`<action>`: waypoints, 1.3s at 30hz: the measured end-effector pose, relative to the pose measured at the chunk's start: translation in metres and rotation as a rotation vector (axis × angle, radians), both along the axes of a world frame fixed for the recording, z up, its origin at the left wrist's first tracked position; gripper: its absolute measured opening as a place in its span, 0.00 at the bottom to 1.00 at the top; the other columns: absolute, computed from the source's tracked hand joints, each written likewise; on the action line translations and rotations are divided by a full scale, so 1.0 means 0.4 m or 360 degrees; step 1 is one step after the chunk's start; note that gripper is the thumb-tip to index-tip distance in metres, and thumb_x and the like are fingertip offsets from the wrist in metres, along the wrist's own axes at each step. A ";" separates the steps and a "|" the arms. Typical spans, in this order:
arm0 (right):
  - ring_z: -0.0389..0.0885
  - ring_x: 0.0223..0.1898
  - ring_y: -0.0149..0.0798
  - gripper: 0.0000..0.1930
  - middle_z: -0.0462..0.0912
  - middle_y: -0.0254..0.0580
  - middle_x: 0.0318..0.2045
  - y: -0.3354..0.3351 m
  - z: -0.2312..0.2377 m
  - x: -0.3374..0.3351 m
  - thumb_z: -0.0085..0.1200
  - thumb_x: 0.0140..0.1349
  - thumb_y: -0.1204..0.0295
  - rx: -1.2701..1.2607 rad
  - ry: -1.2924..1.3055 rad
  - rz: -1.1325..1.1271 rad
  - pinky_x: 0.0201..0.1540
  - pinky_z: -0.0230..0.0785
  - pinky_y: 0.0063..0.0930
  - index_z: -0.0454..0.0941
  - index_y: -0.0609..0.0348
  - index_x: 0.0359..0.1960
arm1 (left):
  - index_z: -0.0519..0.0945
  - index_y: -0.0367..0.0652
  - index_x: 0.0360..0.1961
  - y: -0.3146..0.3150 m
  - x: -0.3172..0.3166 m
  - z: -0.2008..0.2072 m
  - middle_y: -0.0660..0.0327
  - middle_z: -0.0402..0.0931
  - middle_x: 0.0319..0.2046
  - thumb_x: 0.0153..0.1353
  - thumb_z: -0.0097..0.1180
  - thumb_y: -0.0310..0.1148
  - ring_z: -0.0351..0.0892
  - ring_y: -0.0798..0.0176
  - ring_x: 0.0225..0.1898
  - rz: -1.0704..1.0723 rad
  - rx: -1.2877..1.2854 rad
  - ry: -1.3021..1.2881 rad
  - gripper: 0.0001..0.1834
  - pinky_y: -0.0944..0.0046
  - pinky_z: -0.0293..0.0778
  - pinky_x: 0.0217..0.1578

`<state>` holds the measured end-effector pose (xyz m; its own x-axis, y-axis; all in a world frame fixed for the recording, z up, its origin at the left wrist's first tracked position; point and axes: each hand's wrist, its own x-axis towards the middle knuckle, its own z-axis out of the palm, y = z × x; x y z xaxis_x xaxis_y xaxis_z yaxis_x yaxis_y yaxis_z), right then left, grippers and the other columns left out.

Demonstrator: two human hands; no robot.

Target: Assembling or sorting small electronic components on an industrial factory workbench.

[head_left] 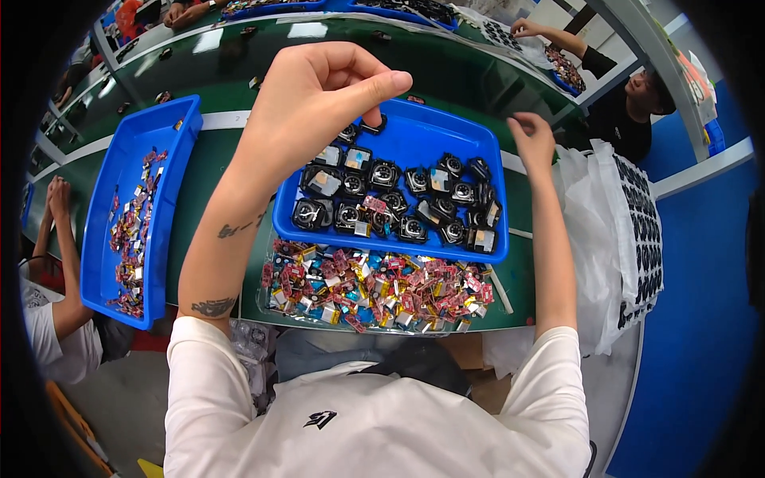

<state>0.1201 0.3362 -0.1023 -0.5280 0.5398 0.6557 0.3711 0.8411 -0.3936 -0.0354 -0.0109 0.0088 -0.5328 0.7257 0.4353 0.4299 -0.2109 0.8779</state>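
Observation:
My left hand (pixel 319 95) is raised over the far left part of a blue tray (pixel 466 135). Its thumb and fingers are pinched together, and whatever may be between them is hidden. Past the tray's far right corner, my right hand (pixel 535 145) hovers with fingers loosely bent and apart; nothing shows in it. Several black, round-faced watch-like housings (pixel 385 174) lie in the tray, some with silver or whitish patches. A small red circuit board (pixel 374 205) rests on top of them. Nearer to me spreads a heap of small red boards with silver and yellow parts (pixel 374 287).
A long blue tray (pixel 182 143) with more small parts stands at left. White sheeting (pixel 594 239) and a stack of black-pocketed trays (pixel 640 231) are at right. Behind runs a green conveyor belt (pixel 215 76) with scattered pieces. Co-workers' hands (pixel 527 29) show across it and at far left.

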 end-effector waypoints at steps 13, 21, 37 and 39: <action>0.79 0.27 0.31 0.05 0.80 0.35 0.25 -0.502 0.106 -0.032 0.60 0.53 0.72 -0.0704 -0.0415 0.1365 0.32 0.70 0.23 0.79 0.60 0.29 | 0.80 0.33 0.28 0.014 0.020 -0.006 0.63 0.78 0.25 0.60 0.56 0.33 0.77 0.72 0.29 -0.0168 -0.0082 0.0250 0.12 0.74 0.71 0.31; 0.79 0.29 0.24 0.06 0.81 0.35 0.26 -0.458 0.256 -0.017 0.60 0.55 0.75 -0.1351 0.0030 0.1467 0.34 0.71 0.16 0.78 0.65 0.32 | 0.81 0.36 0.30 -0.003 0.040 0.014 0.57 0.78 0.28 0.52 0.57 0.26 0.76 0.62 0.32 -0.0132 -0.0089 0.0671 0.06 0.66 0.71 0.33; 0.79 0.28 0.25 0.05 0.81 0.36 0.25 -0.448 0.247 0.011 0.60 0.54 0.75 -0.1304 0.0169 0.1532 0.32 0.71 0.17 0.79 0.65 0.30 | 0.80 0.37 0.27 0.012 0.056 0.003 0.59 0.79 0.32 0.46 0.63 0.26 0.76 0.60 0.35 -0.0076 -0.0016 0.0978 0.06 0.64 0.70 0.39; 0.78 0.27 0.24 0.06 0.81 0.35 0.25 -0.461 0.245 0.012 0.60 0.53 0.75 -0.0834 0.0327 0.1316 0.31 0.70 0.17 0.79 0.64 0.30 | 0.80 0.37 0.27 0.016 0.055 -0.007 0.59 0.79 0.32 0.47 0.63 0.26 0.76 0.61 0.36 -0.0088 -0.0045 0.0758 0.06 0.65 0.70 0.40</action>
<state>0.1250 0.1516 -0.0044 -0.7713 0.3010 0.5609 -0.3691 0.5064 -0.7793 -0.0136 -0.0043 0.0062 -0.2396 0.7624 0.6011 0.7744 -0.2234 0.5920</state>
